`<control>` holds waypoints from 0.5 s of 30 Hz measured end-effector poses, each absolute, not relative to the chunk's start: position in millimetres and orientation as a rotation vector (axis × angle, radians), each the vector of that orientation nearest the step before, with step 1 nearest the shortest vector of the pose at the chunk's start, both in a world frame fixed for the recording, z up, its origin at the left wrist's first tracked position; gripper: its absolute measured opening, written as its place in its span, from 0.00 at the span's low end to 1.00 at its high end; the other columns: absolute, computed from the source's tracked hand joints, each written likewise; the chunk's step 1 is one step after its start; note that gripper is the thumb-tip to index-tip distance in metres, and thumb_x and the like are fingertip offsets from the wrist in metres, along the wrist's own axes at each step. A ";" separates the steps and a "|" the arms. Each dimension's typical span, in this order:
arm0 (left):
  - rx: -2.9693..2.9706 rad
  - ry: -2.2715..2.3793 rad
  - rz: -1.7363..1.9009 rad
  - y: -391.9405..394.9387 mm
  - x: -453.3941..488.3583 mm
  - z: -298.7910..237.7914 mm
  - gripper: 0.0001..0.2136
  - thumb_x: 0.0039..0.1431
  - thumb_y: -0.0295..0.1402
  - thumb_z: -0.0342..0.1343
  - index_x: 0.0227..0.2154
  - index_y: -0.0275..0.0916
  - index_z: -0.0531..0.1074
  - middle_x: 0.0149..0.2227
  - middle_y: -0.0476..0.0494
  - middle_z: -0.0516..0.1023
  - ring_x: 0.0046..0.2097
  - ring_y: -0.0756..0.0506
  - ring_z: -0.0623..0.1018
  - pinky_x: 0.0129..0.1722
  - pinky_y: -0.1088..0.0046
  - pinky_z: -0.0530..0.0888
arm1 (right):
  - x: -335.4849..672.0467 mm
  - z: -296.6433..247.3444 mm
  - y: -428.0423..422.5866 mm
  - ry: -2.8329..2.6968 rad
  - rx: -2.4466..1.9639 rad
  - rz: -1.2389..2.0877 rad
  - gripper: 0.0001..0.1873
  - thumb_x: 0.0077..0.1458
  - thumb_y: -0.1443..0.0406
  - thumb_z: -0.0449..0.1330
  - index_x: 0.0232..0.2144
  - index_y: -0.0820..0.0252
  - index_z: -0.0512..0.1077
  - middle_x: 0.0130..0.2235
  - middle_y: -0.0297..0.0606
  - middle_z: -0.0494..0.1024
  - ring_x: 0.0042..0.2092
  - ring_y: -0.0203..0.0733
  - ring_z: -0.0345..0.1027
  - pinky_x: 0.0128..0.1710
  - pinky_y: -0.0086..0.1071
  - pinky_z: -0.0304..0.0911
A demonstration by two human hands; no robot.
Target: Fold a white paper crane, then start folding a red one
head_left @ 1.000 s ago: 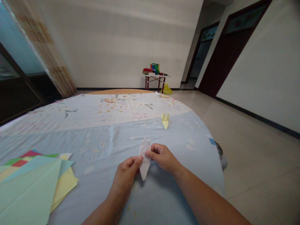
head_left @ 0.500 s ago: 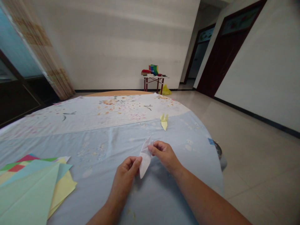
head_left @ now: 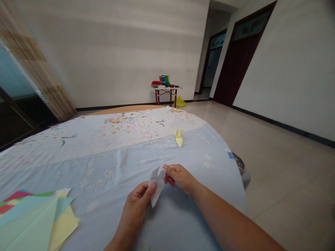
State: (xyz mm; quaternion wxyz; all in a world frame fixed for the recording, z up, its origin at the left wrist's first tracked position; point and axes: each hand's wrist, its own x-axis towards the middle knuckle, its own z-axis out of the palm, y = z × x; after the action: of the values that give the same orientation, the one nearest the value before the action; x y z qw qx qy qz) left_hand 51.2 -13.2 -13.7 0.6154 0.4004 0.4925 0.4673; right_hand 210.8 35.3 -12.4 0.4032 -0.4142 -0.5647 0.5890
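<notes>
A small white folded paper (head_left: 156,188), pointed at its lower end, is held just above the cloth-covered table. My left hand (head_left: 140,197) pinches it from the left, thumb lying across its front. At its upper right, the thumb and fingers of my right hand (head_left: 179,177) grip a corner of the same paper. The top of the paper shows two separate points with a gap between them. Beyond my hands a pale yellow folded paper figure (head_left: 179,138) with two upright points rests on the table.
Coloured paper sheets (head_left: 34,216) lie fanned at the left of the round table (head_left: 104,181). Past the right edge stands a partly hidden object with a round, shiny top (head_left: 238,164). A small side table (head_left: 167,88) with a colourful bag stands by the wall.
My right hand has shifted its grip to the paper's upper right corner, and the top now stands split in two points. My left thumb lies further over the paper. The view has turned slightly.
</notes>
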 end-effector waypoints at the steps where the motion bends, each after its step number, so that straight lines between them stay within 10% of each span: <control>1: 0.973 1.159 1.073 -12.9 50.2 -13.5 0.16 0.43 0.45 0.60 0.29 0.36 0.75 0.23 0.49 0.76 0.25 0.51 0.70 0.25 0.78 0.64 | 210.3 -12.1 34.2 -1.449 -1.040 1.501 0.29 0.50 0.44 0.49 0.20 0.64 0.68 0.16 0.29 0.62 0.18 0.27 0.51 0.19 0.25 0.46; 15: 1.209 1.265 0.982 -14.6 49.2 -7.4 0.18 0.47 0.47 0.56 0.31 0.36 0.77 0.25 0.47 0.76 0.29 0.47 0.71 0.30 0.76 0.66 | 214.1 -8.3 32.2 -1.317 -1.074 1.635 0.19 0.41 0.52 0.63 0.23 0.63 0.67 0.17 0.26 0.62 0.17 0.25 0.48 0.17 0.23 0.43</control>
State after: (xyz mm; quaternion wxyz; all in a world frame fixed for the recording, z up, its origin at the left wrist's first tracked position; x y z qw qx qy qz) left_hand 49.2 -14.6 -7.4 0.5374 0.5082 0.5315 0.4129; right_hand 214.1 32.2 -8.3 0.3819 -0.4209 -0.5162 0.6407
